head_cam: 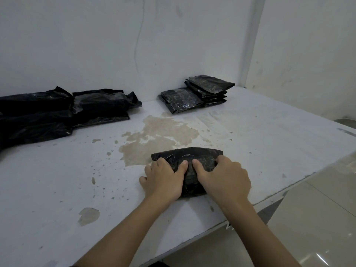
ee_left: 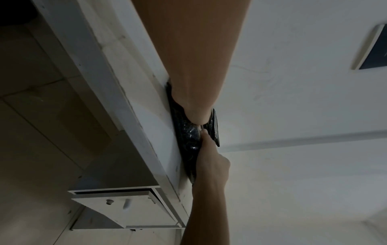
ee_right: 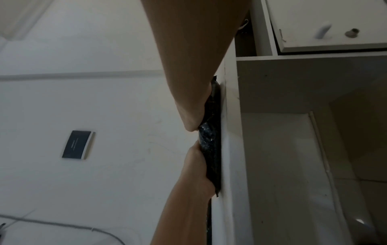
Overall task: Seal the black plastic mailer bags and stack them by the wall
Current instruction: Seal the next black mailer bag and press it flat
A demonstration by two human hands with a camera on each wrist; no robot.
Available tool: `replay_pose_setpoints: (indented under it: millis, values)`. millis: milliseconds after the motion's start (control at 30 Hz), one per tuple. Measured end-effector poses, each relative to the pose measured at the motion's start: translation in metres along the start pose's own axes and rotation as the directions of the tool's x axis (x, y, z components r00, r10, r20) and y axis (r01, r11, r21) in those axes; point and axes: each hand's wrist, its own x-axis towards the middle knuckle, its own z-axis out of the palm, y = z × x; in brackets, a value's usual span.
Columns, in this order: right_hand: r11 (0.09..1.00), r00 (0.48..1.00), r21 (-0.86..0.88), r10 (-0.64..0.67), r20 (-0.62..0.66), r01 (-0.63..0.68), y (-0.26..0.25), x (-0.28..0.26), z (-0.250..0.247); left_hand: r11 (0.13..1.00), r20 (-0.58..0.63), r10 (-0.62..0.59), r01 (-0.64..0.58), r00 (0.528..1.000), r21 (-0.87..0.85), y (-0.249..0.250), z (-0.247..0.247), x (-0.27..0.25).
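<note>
A black mailer bag (head_cam: 189,182) lies on the white table (head_cam: 260,132) near its front right edge. My left hand (head_cam: 171,166) grips the bag's left half and my right hand (head_cam: 209,165) its right half. On both, the fingers curl down at the fold and the thumbs press side by side on the middle. The bag's flap (head_cam: 186,152) stands up along the far edge. In the left wrist view the bag (ee_left: 186,144) shows edge-on under both hands, as does the bag (ee_right: 211,137) in the right wrist view. A stack of flat black bags (head_cam: 200,93) sits by the back wall.
A loose pile of bulkier black bags (head_cam: 57,110) lies at the back left against the wall. A brownish stain (head_cam: 158,135) spreads over the table's middle. The table's edge (head_cam: 289,186) runs diagonally close to my right hand, with tiled floor beyond.
</note>
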Motion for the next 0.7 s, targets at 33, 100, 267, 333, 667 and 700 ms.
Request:
replay_pose_setpoints:
  millis: [33,100,267,333,667,700]
  values:
    - [1.0,1.0,0.003,0.011,0.0,-0.011,-0.001,0.001,0.0,1.0,0.006,-0.011,0.011,1.0,0.01,0.001,0.001,0.001]
    - [0.999,1.0,0.011,0.031,0.0,-0.031,-0.001,0.003,-0.001,0.999,-0.001,-0.027,0.027,1.0,0.018,0.001,0.001,0.003]
    - [0.998,0.999,0.054,0.035,0.039,-0.037,0.002,0.003,-0.001,0.996,-0.017,-0.008,0.007,1.0,-0.086,-0.007,-0.004,0.004]
    - [0.997,0.998,0.07,0.035,0.042,-0.038,0.003,0.002,-0.001,0.991,-0.034,0.037,-0.041,0.999,-0.128,-0.013,-0.007,0.002]
    - [1.0,0.996,-0.002,0.028,0.089,-0.028,0.014,0.02,-0.019,0.813,0.233,0.582,-0.553,0.779,-0.182,-0.067,-0.029,-0.014]
    - [1.0,0.993,-0.004,0.021,0.119,-0.021,0.014,0.022,-0.021,0.792,0.258,0.607,-0.6,0.752,-0.114,-0.071,-0.03,-0.015]
